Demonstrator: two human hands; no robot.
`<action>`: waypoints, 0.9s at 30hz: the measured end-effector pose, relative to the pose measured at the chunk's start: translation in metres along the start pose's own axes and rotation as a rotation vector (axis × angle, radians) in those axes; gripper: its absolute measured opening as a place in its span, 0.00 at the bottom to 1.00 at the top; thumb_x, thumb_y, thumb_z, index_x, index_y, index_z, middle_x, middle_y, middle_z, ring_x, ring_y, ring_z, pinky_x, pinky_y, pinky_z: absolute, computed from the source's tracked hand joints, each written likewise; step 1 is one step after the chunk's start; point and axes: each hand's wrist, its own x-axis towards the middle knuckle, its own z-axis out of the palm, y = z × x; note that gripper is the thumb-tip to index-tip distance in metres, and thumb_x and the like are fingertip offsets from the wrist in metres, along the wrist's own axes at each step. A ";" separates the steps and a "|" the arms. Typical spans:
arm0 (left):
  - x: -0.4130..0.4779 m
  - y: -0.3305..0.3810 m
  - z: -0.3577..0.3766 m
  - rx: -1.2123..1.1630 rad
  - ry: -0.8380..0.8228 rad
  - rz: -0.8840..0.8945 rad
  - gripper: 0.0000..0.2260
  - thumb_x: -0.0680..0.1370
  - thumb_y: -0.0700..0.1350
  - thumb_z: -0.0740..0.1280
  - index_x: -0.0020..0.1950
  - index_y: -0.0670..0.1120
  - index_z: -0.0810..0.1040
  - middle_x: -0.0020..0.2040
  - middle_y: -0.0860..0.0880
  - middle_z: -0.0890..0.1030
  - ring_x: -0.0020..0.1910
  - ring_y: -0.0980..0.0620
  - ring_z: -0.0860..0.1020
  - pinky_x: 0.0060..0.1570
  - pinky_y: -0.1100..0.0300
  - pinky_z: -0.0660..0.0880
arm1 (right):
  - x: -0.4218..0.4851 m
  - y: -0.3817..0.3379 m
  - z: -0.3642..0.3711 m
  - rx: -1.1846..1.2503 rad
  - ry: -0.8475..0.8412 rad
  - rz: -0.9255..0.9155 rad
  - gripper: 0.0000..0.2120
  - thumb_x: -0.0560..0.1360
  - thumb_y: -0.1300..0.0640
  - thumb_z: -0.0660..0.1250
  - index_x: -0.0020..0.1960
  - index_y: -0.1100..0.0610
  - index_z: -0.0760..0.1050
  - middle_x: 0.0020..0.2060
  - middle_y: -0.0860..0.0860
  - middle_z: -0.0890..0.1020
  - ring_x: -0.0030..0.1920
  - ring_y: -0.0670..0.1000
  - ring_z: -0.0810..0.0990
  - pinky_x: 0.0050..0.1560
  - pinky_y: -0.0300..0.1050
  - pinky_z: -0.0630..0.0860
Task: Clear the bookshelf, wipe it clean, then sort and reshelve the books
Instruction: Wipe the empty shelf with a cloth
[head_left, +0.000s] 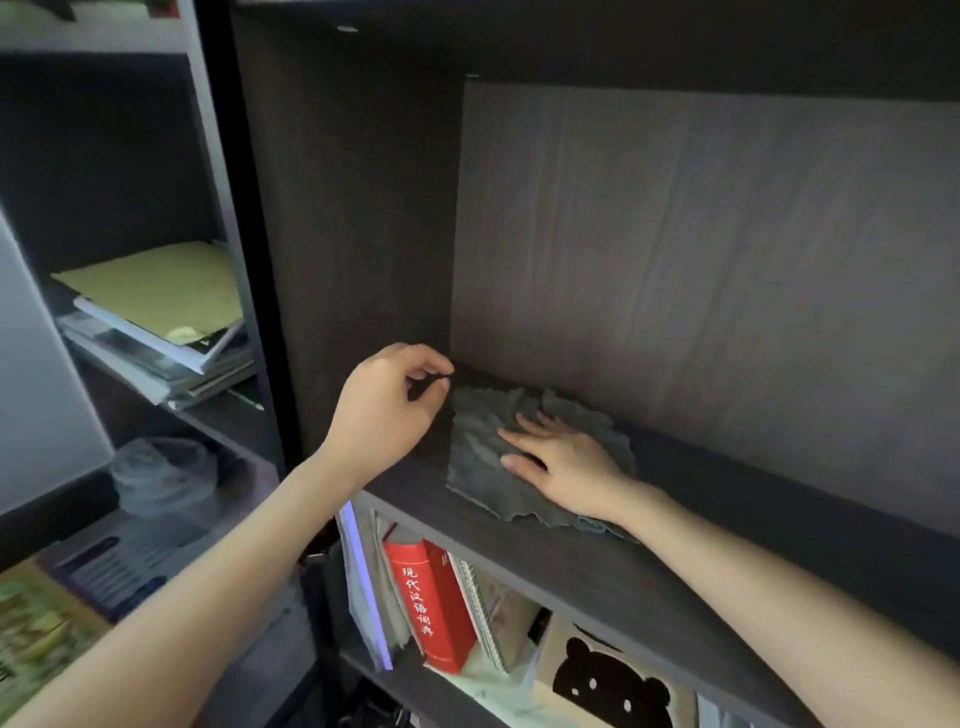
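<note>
Grey cloth (478, 457) lies crumpled on the shelf board (597, 561), near its left rear corner. Right hand (561, 462) presses it, fingers straight and spread. Left hand (387, 405) curls at that corner, thumb nearly meeting forefinger; whether it holds anything, cannot tell. Cloth looks soft, light, likely to bunch: palm its middle.

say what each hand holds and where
Right hand holds nothing; it presses flat on the cloth. Left hand pinches finger to thumb by its corner; if it holds anything is unclear.

Clear plastic container (161, 478), lower left
</note>
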 end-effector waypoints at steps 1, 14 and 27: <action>0.002 -0.001 -0.001 -0.006 -0.003 -0.022 0.05 0.75 0.38 0.69 0.48 0.45 0.82 0.47 0.49 0.81 0.46 0.51 0.79 0.52 0.52 0.77 | -0.008 -0.001 0.000 0.054 0.083 -0.037 0.20 0.82 0.48 0.57 0.71 0.53 0.70 0.72 0.53 0.69 0.73 0.54 0.65 0.73 0.46 0.59; 0.005 0.003 -0.016 -0.042 0.021 0.013 0.05 0.76 0.39 0.68 0.46 0.48 0.82 0.47 0.51 0.80 0.48 0.52 0.79 0.52 0.51 0.78 | -0.080 0.016 -0.065 0.122 0.303 -0.195 0.19 0.75 0.41 0.61 0.66 0.38 0.71 0.72 0.37 0.66 0.72 0.37 0.61 0.72 0.39 0.56; -0.004 -0.030 -0.063 0.558 0.188 0.436 0.09 0.72 0.35 0.64 0.46 0.41 0.82 0.49 0.43 0.82 0.49 0.40 0.79 0.51 0.50 0.76 | 0.078 -0.031 0.005 -0.148 -0.123 -0.020 0.27 0.82 0.41 0.40 0.79 0.47 0.47 0.79 0.47 0.46 0.78 0.49 0.43 0.76 0.51 0.42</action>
